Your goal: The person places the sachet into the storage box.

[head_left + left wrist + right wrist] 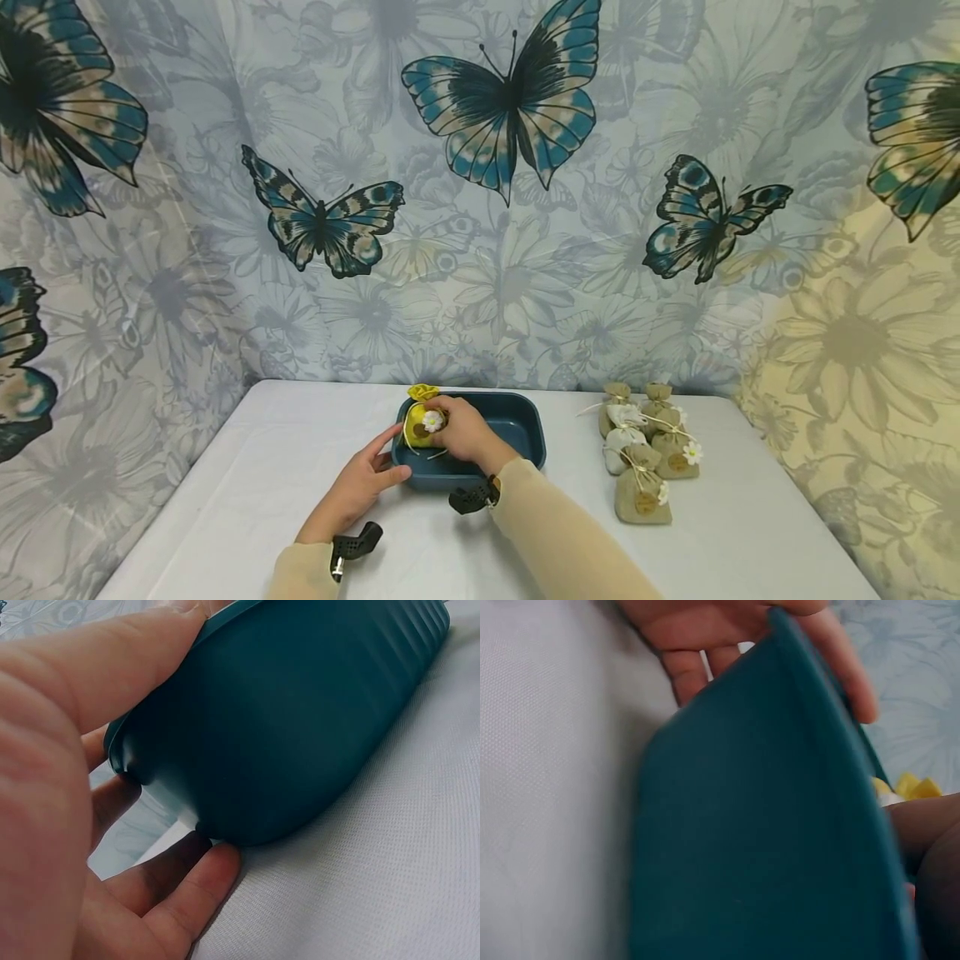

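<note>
A dark blue rectangular basin (517,425) stands on the white table. My left hand (362,483) grips its left end, the thumb along the near side and the fingers spread round the end wall, as the left wrist view shows closely. Inside the basin, at its left end, is a yellow drawstring pouch (415,427) with a white flower on its front. My right hand (467,429) reaches over the near rim and holds this pouch by its right side. In the right wrist view the basin's wall (757,825) hides most of the pouch; only some yellow cloth (919,786) shows.
Right of the basin, several beige drawstring pouches (643,492) with white flowers stand grouped together, with whitish ones (621,446) among them. White cloth covers the table (300,425). A butterfly-printed curtain (510,275) hangs behind its back edge.
</note>
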Demonstrator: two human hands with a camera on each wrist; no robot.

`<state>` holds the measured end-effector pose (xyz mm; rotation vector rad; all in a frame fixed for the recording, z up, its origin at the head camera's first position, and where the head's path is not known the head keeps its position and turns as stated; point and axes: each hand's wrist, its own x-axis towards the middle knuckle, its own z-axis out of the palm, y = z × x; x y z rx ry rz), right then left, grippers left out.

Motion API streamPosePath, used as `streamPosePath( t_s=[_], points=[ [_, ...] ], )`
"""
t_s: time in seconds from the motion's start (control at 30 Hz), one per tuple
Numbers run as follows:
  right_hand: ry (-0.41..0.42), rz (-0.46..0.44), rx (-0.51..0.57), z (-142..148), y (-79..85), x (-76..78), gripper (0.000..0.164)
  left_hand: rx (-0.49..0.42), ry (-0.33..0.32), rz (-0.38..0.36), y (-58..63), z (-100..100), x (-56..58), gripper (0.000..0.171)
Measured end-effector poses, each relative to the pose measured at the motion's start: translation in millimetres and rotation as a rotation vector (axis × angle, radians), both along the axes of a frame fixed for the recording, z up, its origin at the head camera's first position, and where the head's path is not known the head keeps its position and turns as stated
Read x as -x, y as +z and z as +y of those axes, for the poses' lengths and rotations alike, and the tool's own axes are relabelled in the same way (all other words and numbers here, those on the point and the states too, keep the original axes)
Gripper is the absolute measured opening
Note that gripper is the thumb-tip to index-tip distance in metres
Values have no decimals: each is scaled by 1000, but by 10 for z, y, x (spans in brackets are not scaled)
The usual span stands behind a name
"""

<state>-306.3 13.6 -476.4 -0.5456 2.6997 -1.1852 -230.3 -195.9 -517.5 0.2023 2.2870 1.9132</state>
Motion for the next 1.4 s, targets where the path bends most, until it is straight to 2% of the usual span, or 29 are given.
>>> streamPosePath(
  t_s=[0.47,0.73,0.9,1.1,1.4],
  points=[
    [-57,-85,183,293,237,-105,59,18,1,18,-4,10,-3,76],
    [-81,-68,230,501,453,-247,59,16,-4,24,-5,4,0,76],
    [-89,-13,235,735,576,-403,64,9,-16,22,-14,-12,-5,76],
    [-37,99,211,1117,674,-595,71,11,3,27,10,-1,-24,75],
    [-38,189,194,1681,889,-829,74,3,1,24,1,8,-15,74]
  ],
)
